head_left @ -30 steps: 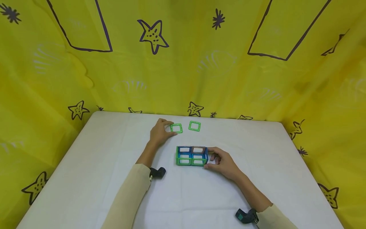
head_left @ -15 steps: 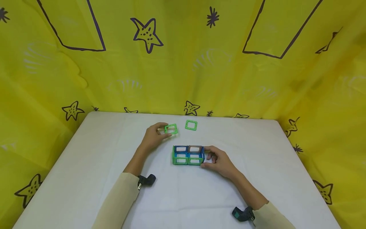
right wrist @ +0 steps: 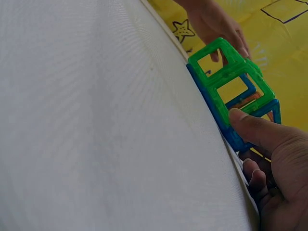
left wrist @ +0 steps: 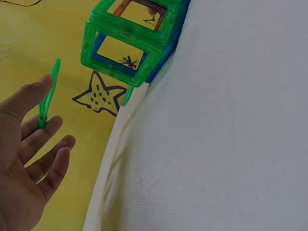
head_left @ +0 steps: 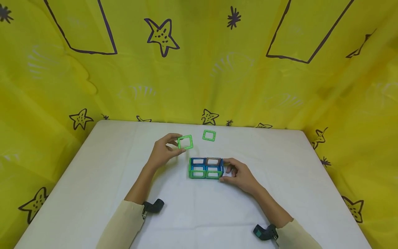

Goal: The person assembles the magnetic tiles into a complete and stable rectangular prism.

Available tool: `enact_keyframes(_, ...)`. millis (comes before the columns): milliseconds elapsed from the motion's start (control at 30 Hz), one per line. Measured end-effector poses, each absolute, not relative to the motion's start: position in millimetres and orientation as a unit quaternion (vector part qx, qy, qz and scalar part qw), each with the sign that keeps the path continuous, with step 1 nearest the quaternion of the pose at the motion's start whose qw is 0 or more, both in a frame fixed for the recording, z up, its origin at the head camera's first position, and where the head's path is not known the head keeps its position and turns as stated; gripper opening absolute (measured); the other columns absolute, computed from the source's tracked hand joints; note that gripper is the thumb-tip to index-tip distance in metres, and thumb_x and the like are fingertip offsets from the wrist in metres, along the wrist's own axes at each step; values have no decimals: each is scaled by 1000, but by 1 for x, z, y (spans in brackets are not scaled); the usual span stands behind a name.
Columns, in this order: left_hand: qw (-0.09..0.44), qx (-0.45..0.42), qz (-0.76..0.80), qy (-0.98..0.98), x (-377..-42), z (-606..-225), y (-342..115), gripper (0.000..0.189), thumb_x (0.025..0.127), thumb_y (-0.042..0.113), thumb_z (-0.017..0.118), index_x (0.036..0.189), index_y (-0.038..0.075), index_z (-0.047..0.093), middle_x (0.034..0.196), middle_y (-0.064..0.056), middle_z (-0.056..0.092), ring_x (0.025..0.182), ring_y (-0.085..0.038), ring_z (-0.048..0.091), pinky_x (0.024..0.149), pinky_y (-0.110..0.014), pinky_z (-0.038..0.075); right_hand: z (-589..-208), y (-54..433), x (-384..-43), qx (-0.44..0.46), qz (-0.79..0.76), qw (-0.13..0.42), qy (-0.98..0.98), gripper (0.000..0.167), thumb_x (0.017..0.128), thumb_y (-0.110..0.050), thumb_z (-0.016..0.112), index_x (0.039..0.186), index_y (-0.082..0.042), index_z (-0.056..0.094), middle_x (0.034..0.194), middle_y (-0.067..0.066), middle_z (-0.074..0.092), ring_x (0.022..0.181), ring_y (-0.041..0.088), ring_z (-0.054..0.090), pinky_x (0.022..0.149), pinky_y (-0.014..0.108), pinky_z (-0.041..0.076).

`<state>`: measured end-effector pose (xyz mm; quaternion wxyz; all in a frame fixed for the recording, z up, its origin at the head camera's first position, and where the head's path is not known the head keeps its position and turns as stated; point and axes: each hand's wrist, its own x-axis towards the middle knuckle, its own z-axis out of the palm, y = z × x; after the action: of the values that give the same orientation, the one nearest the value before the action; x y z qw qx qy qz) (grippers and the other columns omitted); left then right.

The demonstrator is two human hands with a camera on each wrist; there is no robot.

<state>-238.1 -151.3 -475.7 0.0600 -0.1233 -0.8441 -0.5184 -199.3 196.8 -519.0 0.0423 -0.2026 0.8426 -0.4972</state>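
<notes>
My left hand [head_left: 163, 149] pinches a green square magnetic tile [head_left: 185, 148] between thumb and fingers, raised over the table and tilted. In the left wrist view this tile [left wrist: 49, 94] shows almost edge-on. Right of it stands a box built of magnetic tiles [head_left: 206, 174], two squares long, with green, blue and brown frames. My right hand [head_left: 242, 176] grips the box at its right end, the thumb on the near green side, as the right wrist view shows, and the fingers behind. Another green square tile [head_left: 209, 135] lies flat farther back.
A white cloth covers the table [head_left: 199, 211]. Behind and beside it hangs a yellow curtain [head_left: 186, 76] with drawn stars. Black wrist cameras sit on the left wrist [head_left: 153, 206] and the right wrist [head_left: 265, 232].
My left hand has lifted its green tile off the table and drawn it slightly left and toward me, tilting it up. The right hand stays on the box.
</notes>
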Motion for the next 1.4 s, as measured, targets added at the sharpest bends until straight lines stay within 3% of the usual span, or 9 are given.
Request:
enact_keyframes(433, 69, -174, -511, -839, -208, -465, -142, 54, 83, 16, 92, 131, 11, 69, 125, -15, 71, 112, -37, 66, 94, -52, 57, -517, 196, -197, -197, -508, 52, 837, 61, 79, -12, 94, 133, -5, 67, 96, 9, 61, 74, 19, 50, 62, 24, 42)
enact_keyframes(867, 40, -222, -501, -836, -202, -482, -129, 53, 82, 17, 93, 129, 12, 70, 120, -9, 75, 112, -26, 69, 99, -48, 55, -516, 195, -195, -187, -507, 51, 840, 64, 78, -8, 94, 136, -4, 65, 97, 9, 61, 74, 18, 49, 63, 24, 41)
enact_keyframes(1033, 34, -217, -489, -844, -199, -481, -126, 53, 81, 20, 94, 128, 13, 71, 123, 0, 75, 116, -27, 68, 102, -50, 53, -516, 195, -196, -192, -505, 45, 840, 65, 78, -6, 93, 136, -2, 64, 98, 12, 62, 73, 20, 49, 62, 24, 41)
enact_keyframes(1400, 30, -224, -461, -858, -197, -484, -119, 54, 80, 22, 95, 128, 13, 72, 126, -1, 74, 121, -26, 67, 103, -51, 53, -519, 198, -199, -215, -500, 35, 838, 62, 79, -13, 94, 134, -8, 67, 94, 6, 61, 72, 17, 49, 62, 25, 43)
